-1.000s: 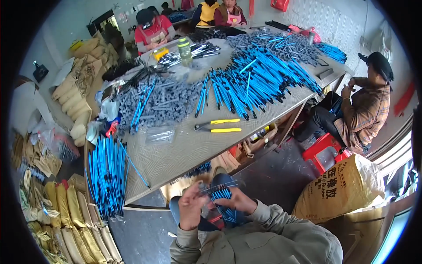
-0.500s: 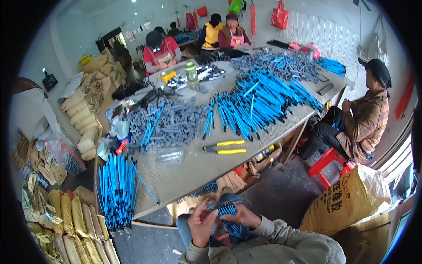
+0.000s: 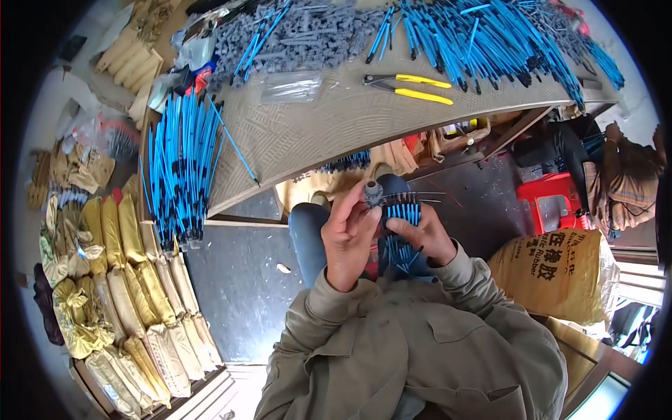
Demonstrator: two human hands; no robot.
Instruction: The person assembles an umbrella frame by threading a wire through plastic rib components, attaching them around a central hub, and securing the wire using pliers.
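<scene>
Left hand point(image 3: 346, 239) pinches a grey piece point(image 3: 374, 190) next to a bundle of blue sticks point(image 3: 403, 212) in the right hand point(image 3: 432, 236)

Both hands meet in front of the person, above the lap, just off the near edge of the counter point(image 3: 280, 133). The left forearm comes up from below with the wrist fairly straight; the fingers point up and away from the body, and thumb and fingertips press together on the grey piece. The right forearm slants in from the lower right, the hand turned inward toward the left one. Its thumb lies across the near side of the bundle, and the hand is closed around it; the farther fingers are mostly hidden.

The grey piece sits at the left fingertips, its round, holed end facing up toward the camera; how its long axis runs below that is hard to tell. Thin wires point(image 3: 428, 193) stick out to the right beyond the hands, lying nearly level across the view. The bundle's long axis runs from the far side back toward the lap, with more blue lengths showing below the right thumb.

On the counter, pliers point(image 3: 424, 96) lie with yellow handles to the right, near a clear bag point(image 3: 290, 86). More blue sticks stand gathered at the counter's left end, their long axes running away from the person.
</scene>
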